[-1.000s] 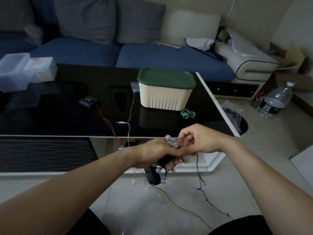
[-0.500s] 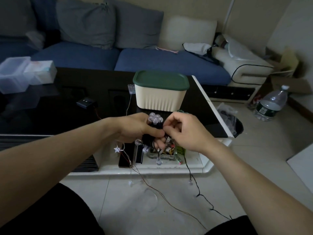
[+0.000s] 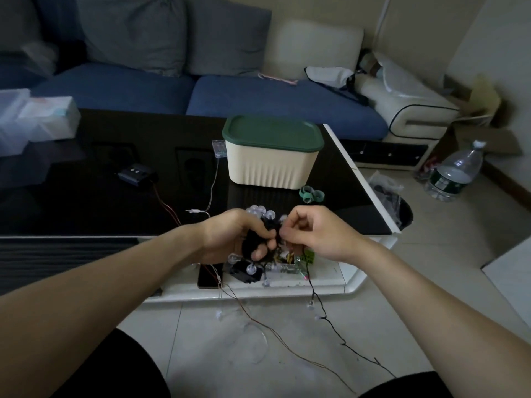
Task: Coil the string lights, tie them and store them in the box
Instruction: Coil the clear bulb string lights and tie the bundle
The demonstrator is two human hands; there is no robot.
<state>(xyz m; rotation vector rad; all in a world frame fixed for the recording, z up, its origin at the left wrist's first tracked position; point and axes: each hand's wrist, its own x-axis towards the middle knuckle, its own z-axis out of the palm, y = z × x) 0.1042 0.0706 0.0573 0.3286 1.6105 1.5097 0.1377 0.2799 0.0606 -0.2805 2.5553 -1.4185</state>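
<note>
Black glass worktop (image 3: 86,196) carries the lidded box (image 3: 271,156); before it your left hand (image 3: 230,237) clutches bunched string lights (image 3: 263,225), clear bulbs on dark wire, while your right hand (image 3: 313,231) pinches the strand.

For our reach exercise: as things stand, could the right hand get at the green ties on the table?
Probably yes. The green ties lie bare on the table just beyond the right hand, nothing between. But its grip is busy pinching the string lights, so it must let go first.
</note>
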